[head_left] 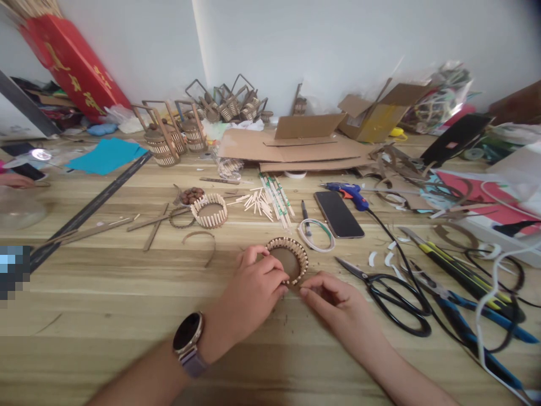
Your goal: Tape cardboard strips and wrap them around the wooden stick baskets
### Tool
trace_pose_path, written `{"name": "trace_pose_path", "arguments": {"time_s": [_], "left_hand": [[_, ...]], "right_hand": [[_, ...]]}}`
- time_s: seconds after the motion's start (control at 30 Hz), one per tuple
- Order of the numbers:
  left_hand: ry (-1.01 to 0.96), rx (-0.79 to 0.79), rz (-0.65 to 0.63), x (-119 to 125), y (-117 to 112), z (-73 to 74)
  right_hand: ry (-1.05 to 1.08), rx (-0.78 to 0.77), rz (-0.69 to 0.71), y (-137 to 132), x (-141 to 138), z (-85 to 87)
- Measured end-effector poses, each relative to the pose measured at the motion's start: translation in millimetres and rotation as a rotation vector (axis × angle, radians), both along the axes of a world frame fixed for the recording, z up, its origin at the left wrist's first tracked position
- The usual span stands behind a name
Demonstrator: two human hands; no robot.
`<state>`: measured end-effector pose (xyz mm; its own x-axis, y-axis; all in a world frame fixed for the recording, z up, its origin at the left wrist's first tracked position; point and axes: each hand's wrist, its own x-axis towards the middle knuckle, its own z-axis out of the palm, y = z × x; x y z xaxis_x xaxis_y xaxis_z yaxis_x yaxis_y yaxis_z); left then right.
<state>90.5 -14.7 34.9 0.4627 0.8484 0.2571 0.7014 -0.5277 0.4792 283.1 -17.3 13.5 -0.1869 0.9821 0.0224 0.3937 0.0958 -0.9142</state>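
Observation:
A small round basket (291, 255) of short wooden sticks around a cardboard disc lies on the wooden table (127, 316). My left hand (257, 287), with a watch on its wrist, has its fingers curled over the basket's near left rim. My right hand (329, 299) pinches at the near edge of the same rim, thumb and forefinger pressed together. A second stick ring (209, 210) sits farther back to the left, beside loose sticks (260, 202).
Black scissors (391, 296) lie right of my hands, then pliers and blue-handled tools (473, 316). A phone (338, 214), a blue glue gun (349, 194) and a tape ring (316, 234) lie behind. Cardboard sheets (296, 148), small lanterns (169, 138) and a long ruler (93, 208) stand farther back.

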Motion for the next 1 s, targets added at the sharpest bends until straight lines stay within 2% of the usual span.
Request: {"name": "trace_pose_path", "arguments": {"time_s": [0.33,0.53,0.77,1.0], "left_hand": [[-0.054,0.036,-0.012,2,2,-6.5],[-0.030,0.023,-0.009,1,2,-4.9],[-0.006,0.018,-0.017,0,2,-4.5],[-0.009,0.020,-0.003,0,1,-4.8]], "right_hand": [[-0.069,0.132,0.004,2,1,-5.1],[-0.174,0.217,0.018,3,0,-1.2],[-0.408,0.419,0.007,6,-1,3.0],[-0.506,0.628,0.006,12,11,3.4]]}}
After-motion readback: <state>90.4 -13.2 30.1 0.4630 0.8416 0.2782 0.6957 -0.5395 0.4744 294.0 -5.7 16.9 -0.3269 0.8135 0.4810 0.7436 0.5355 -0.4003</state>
